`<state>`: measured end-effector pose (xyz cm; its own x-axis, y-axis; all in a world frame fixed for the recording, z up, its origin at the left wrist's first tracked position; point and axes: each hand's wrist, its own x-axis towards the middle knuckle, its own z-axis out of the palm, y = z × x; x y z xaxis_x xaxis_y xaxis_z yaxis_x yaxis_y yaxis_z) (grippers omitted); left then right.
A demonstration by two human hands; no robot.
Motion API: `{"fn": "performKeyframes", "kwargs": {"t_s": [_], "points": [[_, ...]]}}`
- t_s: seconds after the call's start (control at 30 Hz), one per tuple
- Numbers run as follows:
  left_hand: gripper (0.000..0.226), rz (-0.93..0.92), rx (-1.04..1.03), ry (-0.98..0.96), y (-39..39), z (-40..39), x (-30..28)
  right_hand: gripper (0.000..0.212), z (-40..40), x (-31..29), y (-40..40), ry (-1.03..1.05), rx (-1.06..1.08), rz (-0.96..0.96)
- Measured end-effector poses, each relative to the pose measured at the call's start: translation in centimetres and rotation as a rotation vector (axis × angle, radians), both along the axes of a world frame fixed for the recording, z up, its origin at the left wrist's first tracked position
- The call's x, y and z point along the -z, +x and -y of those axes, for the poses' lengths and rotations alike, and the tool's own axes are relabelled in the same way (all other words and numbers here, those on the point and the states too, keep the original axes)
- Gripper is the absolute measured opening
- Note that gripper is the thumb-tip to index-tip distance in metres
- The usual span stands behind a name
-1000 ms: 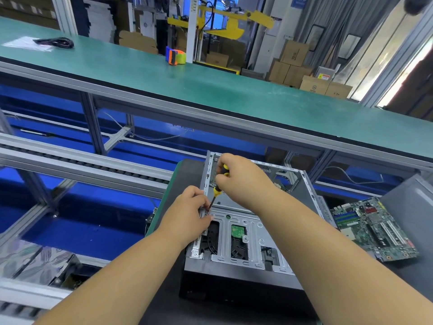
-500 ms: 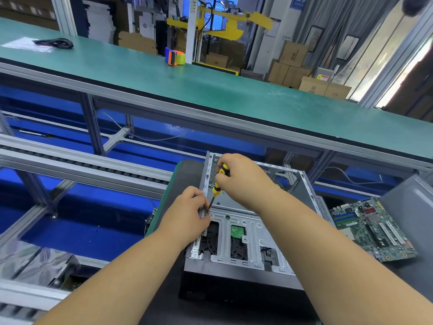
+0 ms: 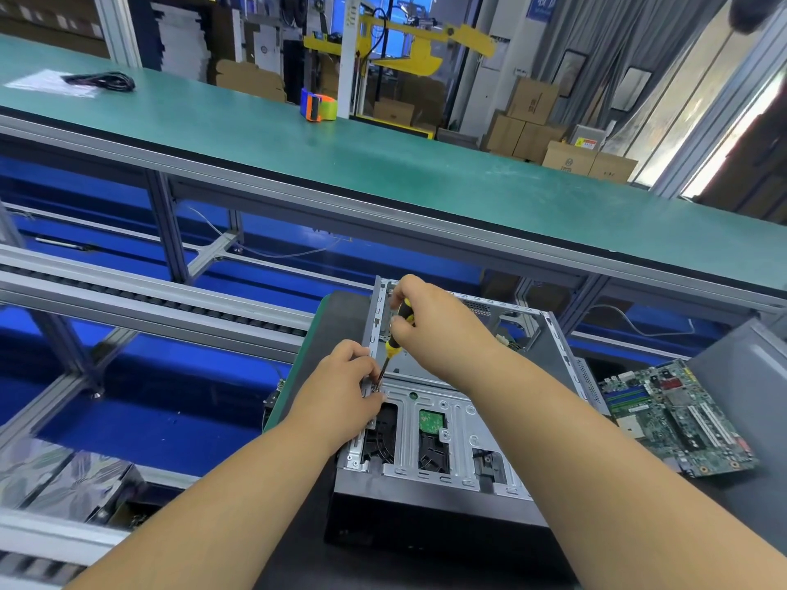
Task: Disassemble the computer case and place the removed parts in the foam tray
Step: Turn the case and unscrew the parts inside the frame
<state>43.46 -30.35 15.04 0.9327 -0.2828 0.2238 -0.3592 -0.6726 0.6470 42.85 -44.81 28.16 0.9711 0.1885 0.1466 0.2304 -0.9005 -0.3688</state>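
Observation:
An open grey computer case (image 3: 553, 359) lies on the dark mat in front of me, with its metal drive cage (image 3: 451, 445) facing up. My right hand (image 3: 434, 321) grips a yellow-and-black screwdriver (image 3: 394, 340), tip down at the cage's left rear corner. My left hand (image 3: 340, 393) pinches at the screwdriver's tip on the case's left rail; what it holds is hidden by the fingers. A removed green motherboard (image 3: 677, 419) lies to the right of the case.
A grey panel (image 3: 749, 368) rests at the right beyond the motherboard. A long green workbench (image 3: 383, 163) crosses behind, carrying a tape dispenser (image 3: 317, 105) and a black cable (image 3: 102, 81). Roller conveyor rails (image 3: 149, 300) run at the left.
The right hand has shifted slightly on the screwdriver handle; both hands stay at the same corner of the case.

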Motion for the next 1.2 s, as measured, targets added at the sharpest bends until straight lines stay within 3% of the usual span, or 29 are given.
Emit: {"fn": "performKeyframes", "kwargs": {"t_s": [0.4,0.57,0.73,0.93,1.13,1.2], "points": [[0.018,-0.005,0.0,0.002,-0.02,0.02,-0.06,0.003,0.02,0.27,-0.14,0.017,0.018,0.008],[0.021,-0.01,-0.004,0.007,-0.05,0.05,-0.12,0.034,-0.02,-0.14,0.02,-0.221,0.046,0.077],[0.019,-0.002,-0.003,0.014,-0.1,0.04,-0.15,0.015,-0.09,-0.26,0.2,-0.087,0.028,0.018],[0.017,0.009,-0.004,0.016,-0.15,0.03,-0.09,0.007,0.06,0.12,0.18,-0.008,0.029,0.023],[0.016,0.017,0.0,0.032,-0.24,0.08,-0.32,0.009,0.16,0.33,-0.11,-0.106,0.004,0.094],[0.017,0.027,0.009,0.078,-0.24,0.1,-0.51,0.021,0.15,0.31,-0.17,-0.179,0.01,0.131]]}}
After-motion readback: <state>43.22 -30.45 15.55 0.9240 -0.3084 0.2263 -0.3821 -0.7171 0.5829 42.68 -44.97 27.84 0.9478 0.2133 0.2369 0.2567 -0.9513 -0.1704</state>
